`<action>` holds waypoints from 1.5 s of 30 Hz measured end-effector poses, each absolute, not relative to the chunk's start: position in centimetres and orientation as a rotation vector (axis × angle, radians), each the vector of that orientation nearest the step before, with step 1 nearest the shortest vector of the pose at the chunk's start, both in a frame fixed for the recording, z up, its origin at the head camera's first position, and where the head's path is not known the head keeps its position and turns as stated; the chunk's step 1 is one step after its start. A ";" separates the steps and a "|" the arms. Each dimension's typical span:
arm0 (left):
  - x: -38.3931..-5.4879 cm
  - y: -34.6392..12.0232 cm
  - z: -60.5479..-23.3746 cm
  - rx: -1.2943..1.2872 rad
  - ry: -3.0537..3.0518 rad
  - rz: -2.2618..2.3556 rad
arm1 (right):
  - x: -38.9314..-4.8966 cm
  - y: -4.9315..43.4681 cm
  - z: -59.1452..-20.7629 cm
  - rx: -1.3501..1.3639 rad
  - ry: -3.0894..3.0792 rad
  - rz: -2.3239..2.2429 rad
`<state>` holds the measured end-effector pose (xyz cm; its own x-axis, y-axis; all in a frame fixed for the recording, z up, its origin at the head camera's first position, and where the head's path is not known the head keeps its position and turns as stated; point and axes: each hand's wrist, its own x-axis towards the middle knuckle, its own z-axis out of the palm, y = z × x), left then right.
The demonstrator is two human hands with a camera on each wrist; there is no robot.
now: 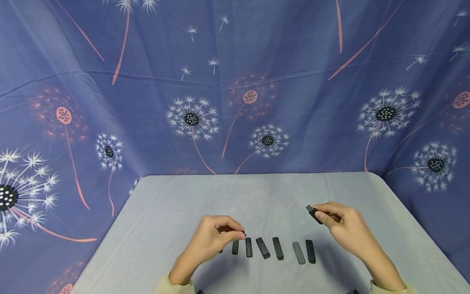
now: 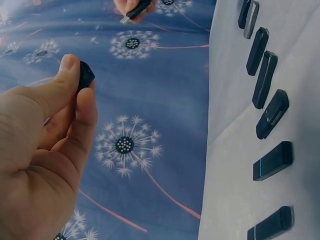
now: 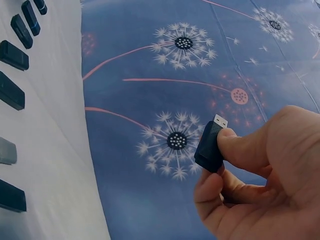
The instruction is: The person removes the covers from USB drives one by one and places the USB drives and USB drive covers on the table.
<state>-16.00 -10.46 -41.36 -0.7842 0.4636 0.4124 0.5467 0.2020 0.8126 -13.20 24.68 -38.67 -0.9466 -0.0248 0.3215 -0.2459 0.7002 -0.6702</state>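
Between thumb and fingertips, my right hand point(image 1: 346, 228) pinches a black USB flash drive point(image 3: 209, 147), its bare metal plug pointing up and away from the palm. My left hand point(image 1: 211, 237) pinches a small black USB drive cap point(image 2: 86, 76), mostly covered by the fingers in the head view. Both hands are raised above the table, well apart. Below and between them lies a row of several flash drives, among them a grey one point(image 1: 299, 253) and a black one point(image 1: 310, 251) at the right end. The left hand partly hides the row's left end.
A pale cloth covers the table point(image 1: 176, 200), whose far corners are rounded. Behind it and along both sides hangs a blue curtain point(image 1: 227, 53) printed with dandelions. Other black drives point(image 1: 278, 248) lie roughly side by side in the row, small gaps between them.
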 end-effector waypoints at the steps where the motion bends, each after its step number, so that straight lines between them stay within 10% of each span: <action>1: -16.1 -10.3 -41.3 -0.997 -2.387 -1.656 | -13.3 24.8 -38.5 0.218 -2.620 1.088; 25: -20.3 -5.9 -38.3 -1.274 -2.446 -1.216 | -17.7 27.4 -36.5 0.183 -2.641 1.063; 45: -26.5 0.7 -36.9 -0.966 -2.641 -1.506 | -24.4 30.2 -36.8 0.135 -2.869 1.073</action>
